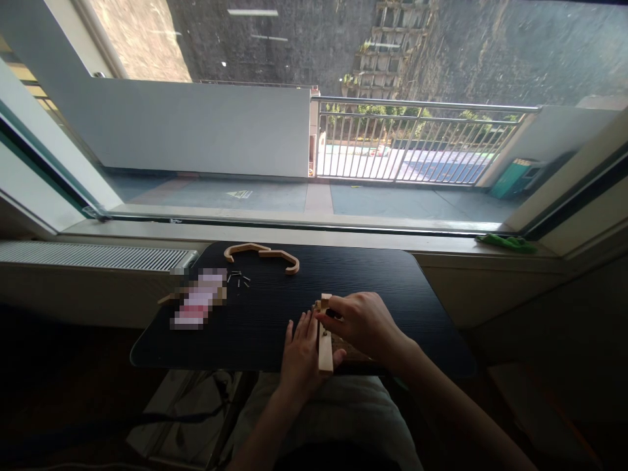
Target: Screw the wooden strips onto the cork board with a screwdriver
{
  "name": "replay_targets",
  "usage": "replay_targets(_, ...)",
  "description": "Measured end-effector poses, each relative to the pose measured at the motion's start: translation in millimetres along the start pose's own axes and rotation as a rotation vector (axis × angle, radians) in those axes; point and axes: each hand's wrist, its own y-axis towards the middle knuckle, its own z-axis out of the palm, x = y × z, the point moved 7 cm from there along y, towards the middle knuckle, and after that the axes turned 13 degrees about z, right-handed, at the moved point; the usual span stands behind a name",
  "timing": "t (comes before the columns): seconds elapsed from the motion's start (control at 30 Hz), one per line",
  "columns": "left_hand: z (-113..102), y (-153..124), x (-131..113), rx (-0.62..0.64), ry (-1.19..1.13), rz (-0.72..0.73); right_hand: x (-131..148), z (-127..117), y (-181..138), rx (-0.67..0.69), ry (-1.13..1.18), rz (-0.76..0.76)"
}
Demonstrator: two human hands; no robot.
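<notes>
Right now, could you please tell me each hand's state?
Left hand: fingers and thumb flank the pale wooden bar; grip unclear.
Right hand: curled near the bar's far end; whether holding anything is unclear.

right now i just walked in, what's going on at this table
A person sits at a black, wood-grained table, working with both bare hands on a pale, straight wooden piece. The left hand has fingers on one side of it and thumb on the other. The right hand is at its far end; what those fingers pinch is unclear. Two curved, light-brown wooden pieces and some small, thin metallic pieces lie farther back.
</notes>
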Motion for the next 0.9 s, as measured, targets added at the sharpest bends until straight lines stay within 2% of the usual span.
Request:
replay_targets(0.27, -1.8, 0.1, -0.9, -0.005, -0.022, -0.002, -2.3, 2.8, -2.0, -0.083, 0.05, 0.039)
replay_targets(0.4, -4.5, 1.6, -3.0, -0.009, -0.026, -0.022, -9.1, 0.7, -7.5, -0.215, 0.137, 0.008)
replay_targets(0.57, -4.5, 1.0, -2.2, -0.029, -0.02, -0.031, -37.9, -14.6, -15.5, -0.389, 0.226, 0.103)
replay_targets(0.73, -4.3, 0.2, -2.2, -0.013, -0.041, -0.037, -57.2, -12.4, -21.0, -0.36, 0.279, 0.165)
replay_targets(0.9, -7.8, 1.6, -4.6, -0.012, -0.041, -0.054, -59.7, -1.8, -24.1, -0.315, 0.332, 0.194)
